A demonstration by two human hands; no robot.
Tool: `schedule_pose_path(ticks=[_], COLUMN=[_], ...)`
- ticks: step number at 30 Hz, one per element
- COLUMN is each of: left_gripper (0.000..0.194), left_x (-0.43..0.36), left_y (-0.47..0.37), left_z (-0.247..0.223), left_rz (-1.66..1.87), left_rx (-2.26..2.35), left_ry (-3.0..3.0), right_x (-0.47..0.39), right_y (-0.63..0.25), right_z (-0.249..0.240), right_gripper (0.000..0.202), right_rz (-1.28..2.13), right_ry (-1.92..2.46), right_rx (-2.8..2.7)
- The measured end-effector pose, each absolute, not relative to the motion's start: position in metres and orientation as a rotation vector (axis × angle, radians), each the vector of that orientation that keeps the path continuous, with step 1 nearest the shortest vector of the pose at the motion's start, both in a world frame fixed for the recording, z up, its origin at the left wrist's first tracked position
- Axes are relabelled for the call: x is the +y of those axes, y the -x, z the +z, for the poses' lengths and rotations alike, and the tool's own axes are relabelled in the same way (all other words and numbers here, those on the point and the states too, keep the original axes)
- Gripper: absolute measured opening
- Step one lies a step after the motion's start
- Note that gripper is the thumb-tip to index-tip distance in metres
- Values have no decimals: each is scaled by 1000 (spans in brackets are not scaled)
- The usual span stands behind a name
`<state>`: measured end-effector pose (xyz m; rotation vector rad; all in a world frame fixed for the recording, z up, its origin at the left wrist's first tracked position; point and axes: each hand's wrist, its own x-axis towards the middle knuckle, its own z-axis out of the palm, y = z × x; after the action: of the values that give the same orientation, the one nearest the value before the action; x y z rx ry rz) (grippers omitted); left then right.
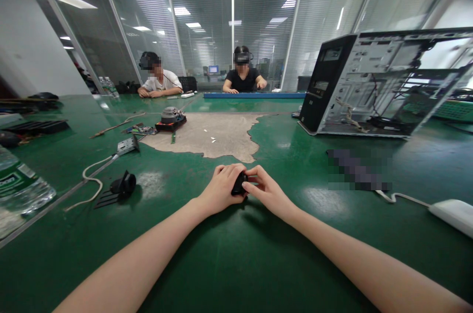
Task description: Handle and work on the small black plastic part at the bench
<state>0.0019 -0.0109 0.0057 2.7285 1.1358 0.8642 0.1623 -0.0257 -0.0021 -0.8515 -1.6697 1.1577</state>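
Observation:
Both my hands meet around a small black object (238,184) just above the green table (221,263). What kind of thing it is I cannot make out, since fingers cover much of it. My left hand (223,186) wraps over its left side and top. From the right, my right hand (266,188) pinches its edge with thumb and fingertips. Just beyond the hands lies the torn edge of a bare, greyish patch (207,138) in the green surface.
An opened computer case (328,86) stands at the right. A black part (125,184), a metal box with a cable (127,145), a CPU cooler (171,117) and a water bottle (22,182) are on the left. A white power strip (453,214) lies right. Two people sit across.

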Motion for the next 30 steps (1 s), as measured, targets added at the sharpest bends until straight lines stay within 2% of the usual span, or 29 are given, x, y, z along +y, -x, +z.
schedule_pose_path(ticks=[8, 19, 24, 30], left_gripper=[53, 53, 63, 58], left_x=[-11, -12, -15, -14], left_y=[-2, -3, -2, 0], left_z=[6, 7, 10, 7], left_rz=[876, 878, 873, 902], left_rx=[1136, 1127, 1103, 1096], left_ry=[-2733, -2729, -2711, -2707], right_x=[-21, -24, -20, -21], right_y=[-160, -163, -161, -162], right_z=[-3, -2, -4, -1], right_gripper=[26, 15, 19, 21], right_rz=[1144, 1174, 1148, 1180], right_ry=[972, 862, 930, 916], right_rx=[-1618, -1626, -1612, -1645])
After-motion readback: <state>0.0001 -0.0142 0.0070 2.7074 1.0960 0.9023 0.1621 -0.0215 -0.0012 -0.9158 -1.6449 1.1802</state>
